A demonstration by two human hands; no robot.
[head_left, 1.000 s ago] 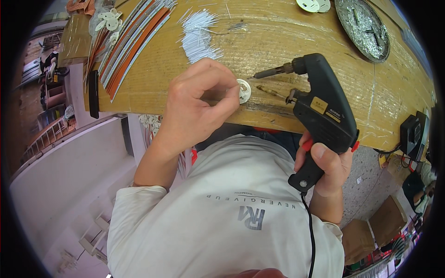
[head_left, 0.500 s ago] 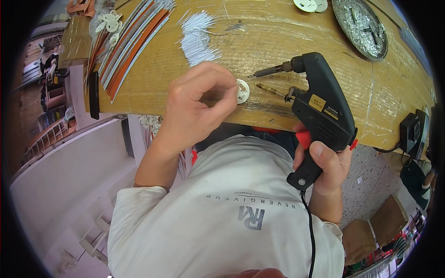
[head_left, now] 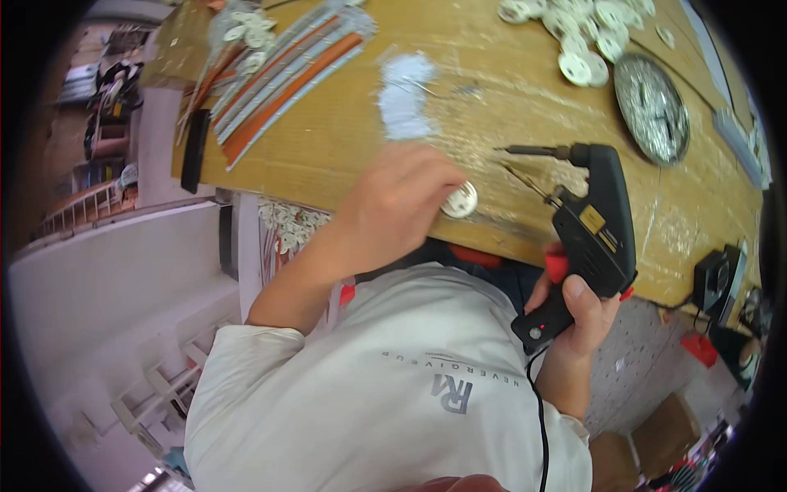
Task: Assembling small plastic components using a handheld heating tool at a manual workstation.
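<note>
White disc (head_left: 460, 199) lies on the wooden bench (head_left: 344, 139) near its front edge — pinched by the left hand (head_left: 393, 209), fingers curled on it. Just right, a black soldering gun (head_left: 586, 230) is gripped by the right hand (head_left: 582, 316) — tip pointed leftward toward the disc.
</note>
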